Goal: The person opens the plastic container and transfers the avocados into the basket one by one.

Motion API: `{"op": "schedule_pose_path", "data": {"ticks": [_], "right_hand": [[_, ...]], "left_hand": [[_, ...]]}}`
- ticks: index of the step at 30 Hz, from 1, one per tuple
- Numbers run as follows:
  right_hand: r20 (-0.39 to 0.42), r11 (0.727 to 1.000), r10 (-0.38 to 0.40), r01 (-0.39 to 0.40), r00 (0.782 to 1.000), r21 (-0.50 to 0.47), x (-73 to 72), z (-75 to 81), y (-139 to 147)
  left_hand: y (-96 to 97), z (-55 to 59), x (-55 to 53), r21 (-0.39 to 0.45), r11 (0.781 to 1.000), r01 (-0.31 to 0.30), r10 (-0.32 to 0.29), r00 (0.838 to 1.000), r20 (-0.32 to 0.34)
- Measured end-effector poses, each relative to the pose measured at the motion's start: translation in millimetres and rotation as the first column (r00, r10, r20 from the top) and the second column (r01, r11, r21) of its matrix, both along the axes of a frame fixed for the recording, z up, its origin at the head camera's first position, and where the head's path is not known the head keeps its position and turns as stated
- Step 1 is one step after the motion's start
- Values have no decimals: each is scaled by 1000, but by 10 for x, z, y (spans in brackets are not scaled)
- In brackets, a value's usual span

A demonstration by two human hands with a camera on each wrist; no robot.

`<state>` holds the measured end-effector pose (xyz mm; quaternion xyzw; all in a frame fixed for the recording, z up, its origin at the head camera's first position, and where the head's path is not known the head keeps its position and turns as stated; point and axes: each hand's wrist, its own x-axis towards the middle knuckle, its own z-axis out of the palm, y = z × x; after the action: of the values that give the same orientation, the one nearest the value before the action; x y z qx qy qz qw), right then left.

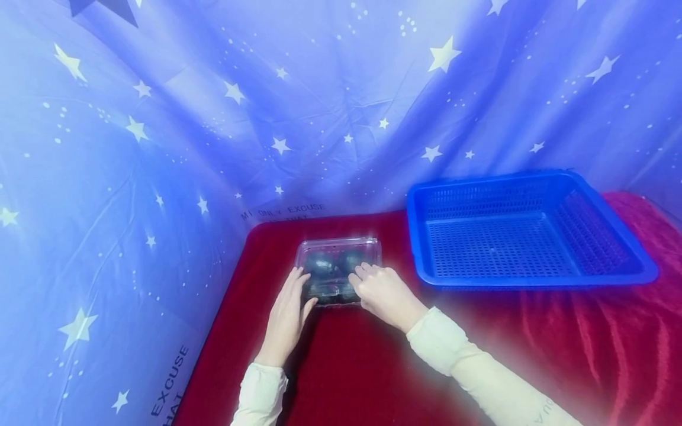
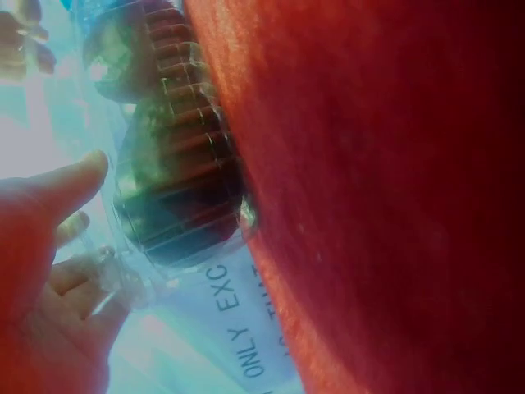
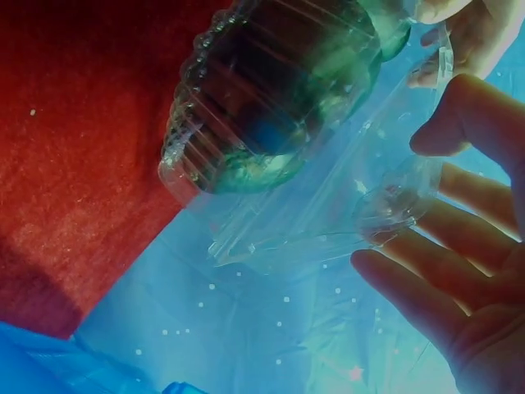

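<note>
A clear plastic clamshell box (image 1: 338, 289) sits on the red cloth, holding several dark green, rounded items (image 2: 168, 168) whose exact kind is blurred. Its ribbed base and clear lid (image 3: 308, 238) show in the right wrist view, with a gap between them at one side. My left hand (image 1: 285, 313) lies along the box's left side, fingers fairly straight, thumb apart at the front rim. On the right side my right hand (image 1: 385, 293) curls its fingers over the lid's edge; its thumb is by the front rim.
A blue plastic basket (image 1: 492, 281) with perforated walls stands right of the box. Red cloth (image 1: 367, 367) covers the table. Behind and to the left hangs a blue star-printed curtain (image 1: 319, 94), close to the table's edges.
</note>
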<state>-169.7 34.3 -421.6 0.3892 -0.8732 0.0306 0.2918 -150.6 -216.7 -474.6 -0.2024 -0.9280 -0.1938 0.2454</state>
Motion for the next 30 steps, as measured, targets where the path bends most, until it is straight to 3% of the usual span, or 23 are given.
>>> {"op": "schedule_pose_path", "data": {"ticks": [9, 15, 24, 30], "right_hand": [[-3, 1000, 4, -4, 1000, -22, -7, 18, 33], [0, 1000, 5, -5, 1000, -20, 24, -12, 33], [-12, 992, 14, -16, 1000, -127, 7, 10, 48], [-6, 984, -5, 4, 1000, -181, 21, 26, 48]], "left_hand": [[23, 54, -62, 52, 999, -1, 6, 995, -101], [6, 115, -37, 69, 998, -10, 17, 995, -98], [-2, 207, -89, 127, 992, -3, 19, 992, -124], [-23, 239, -96, 164, 986, -36, 55, 991, -119]]}}
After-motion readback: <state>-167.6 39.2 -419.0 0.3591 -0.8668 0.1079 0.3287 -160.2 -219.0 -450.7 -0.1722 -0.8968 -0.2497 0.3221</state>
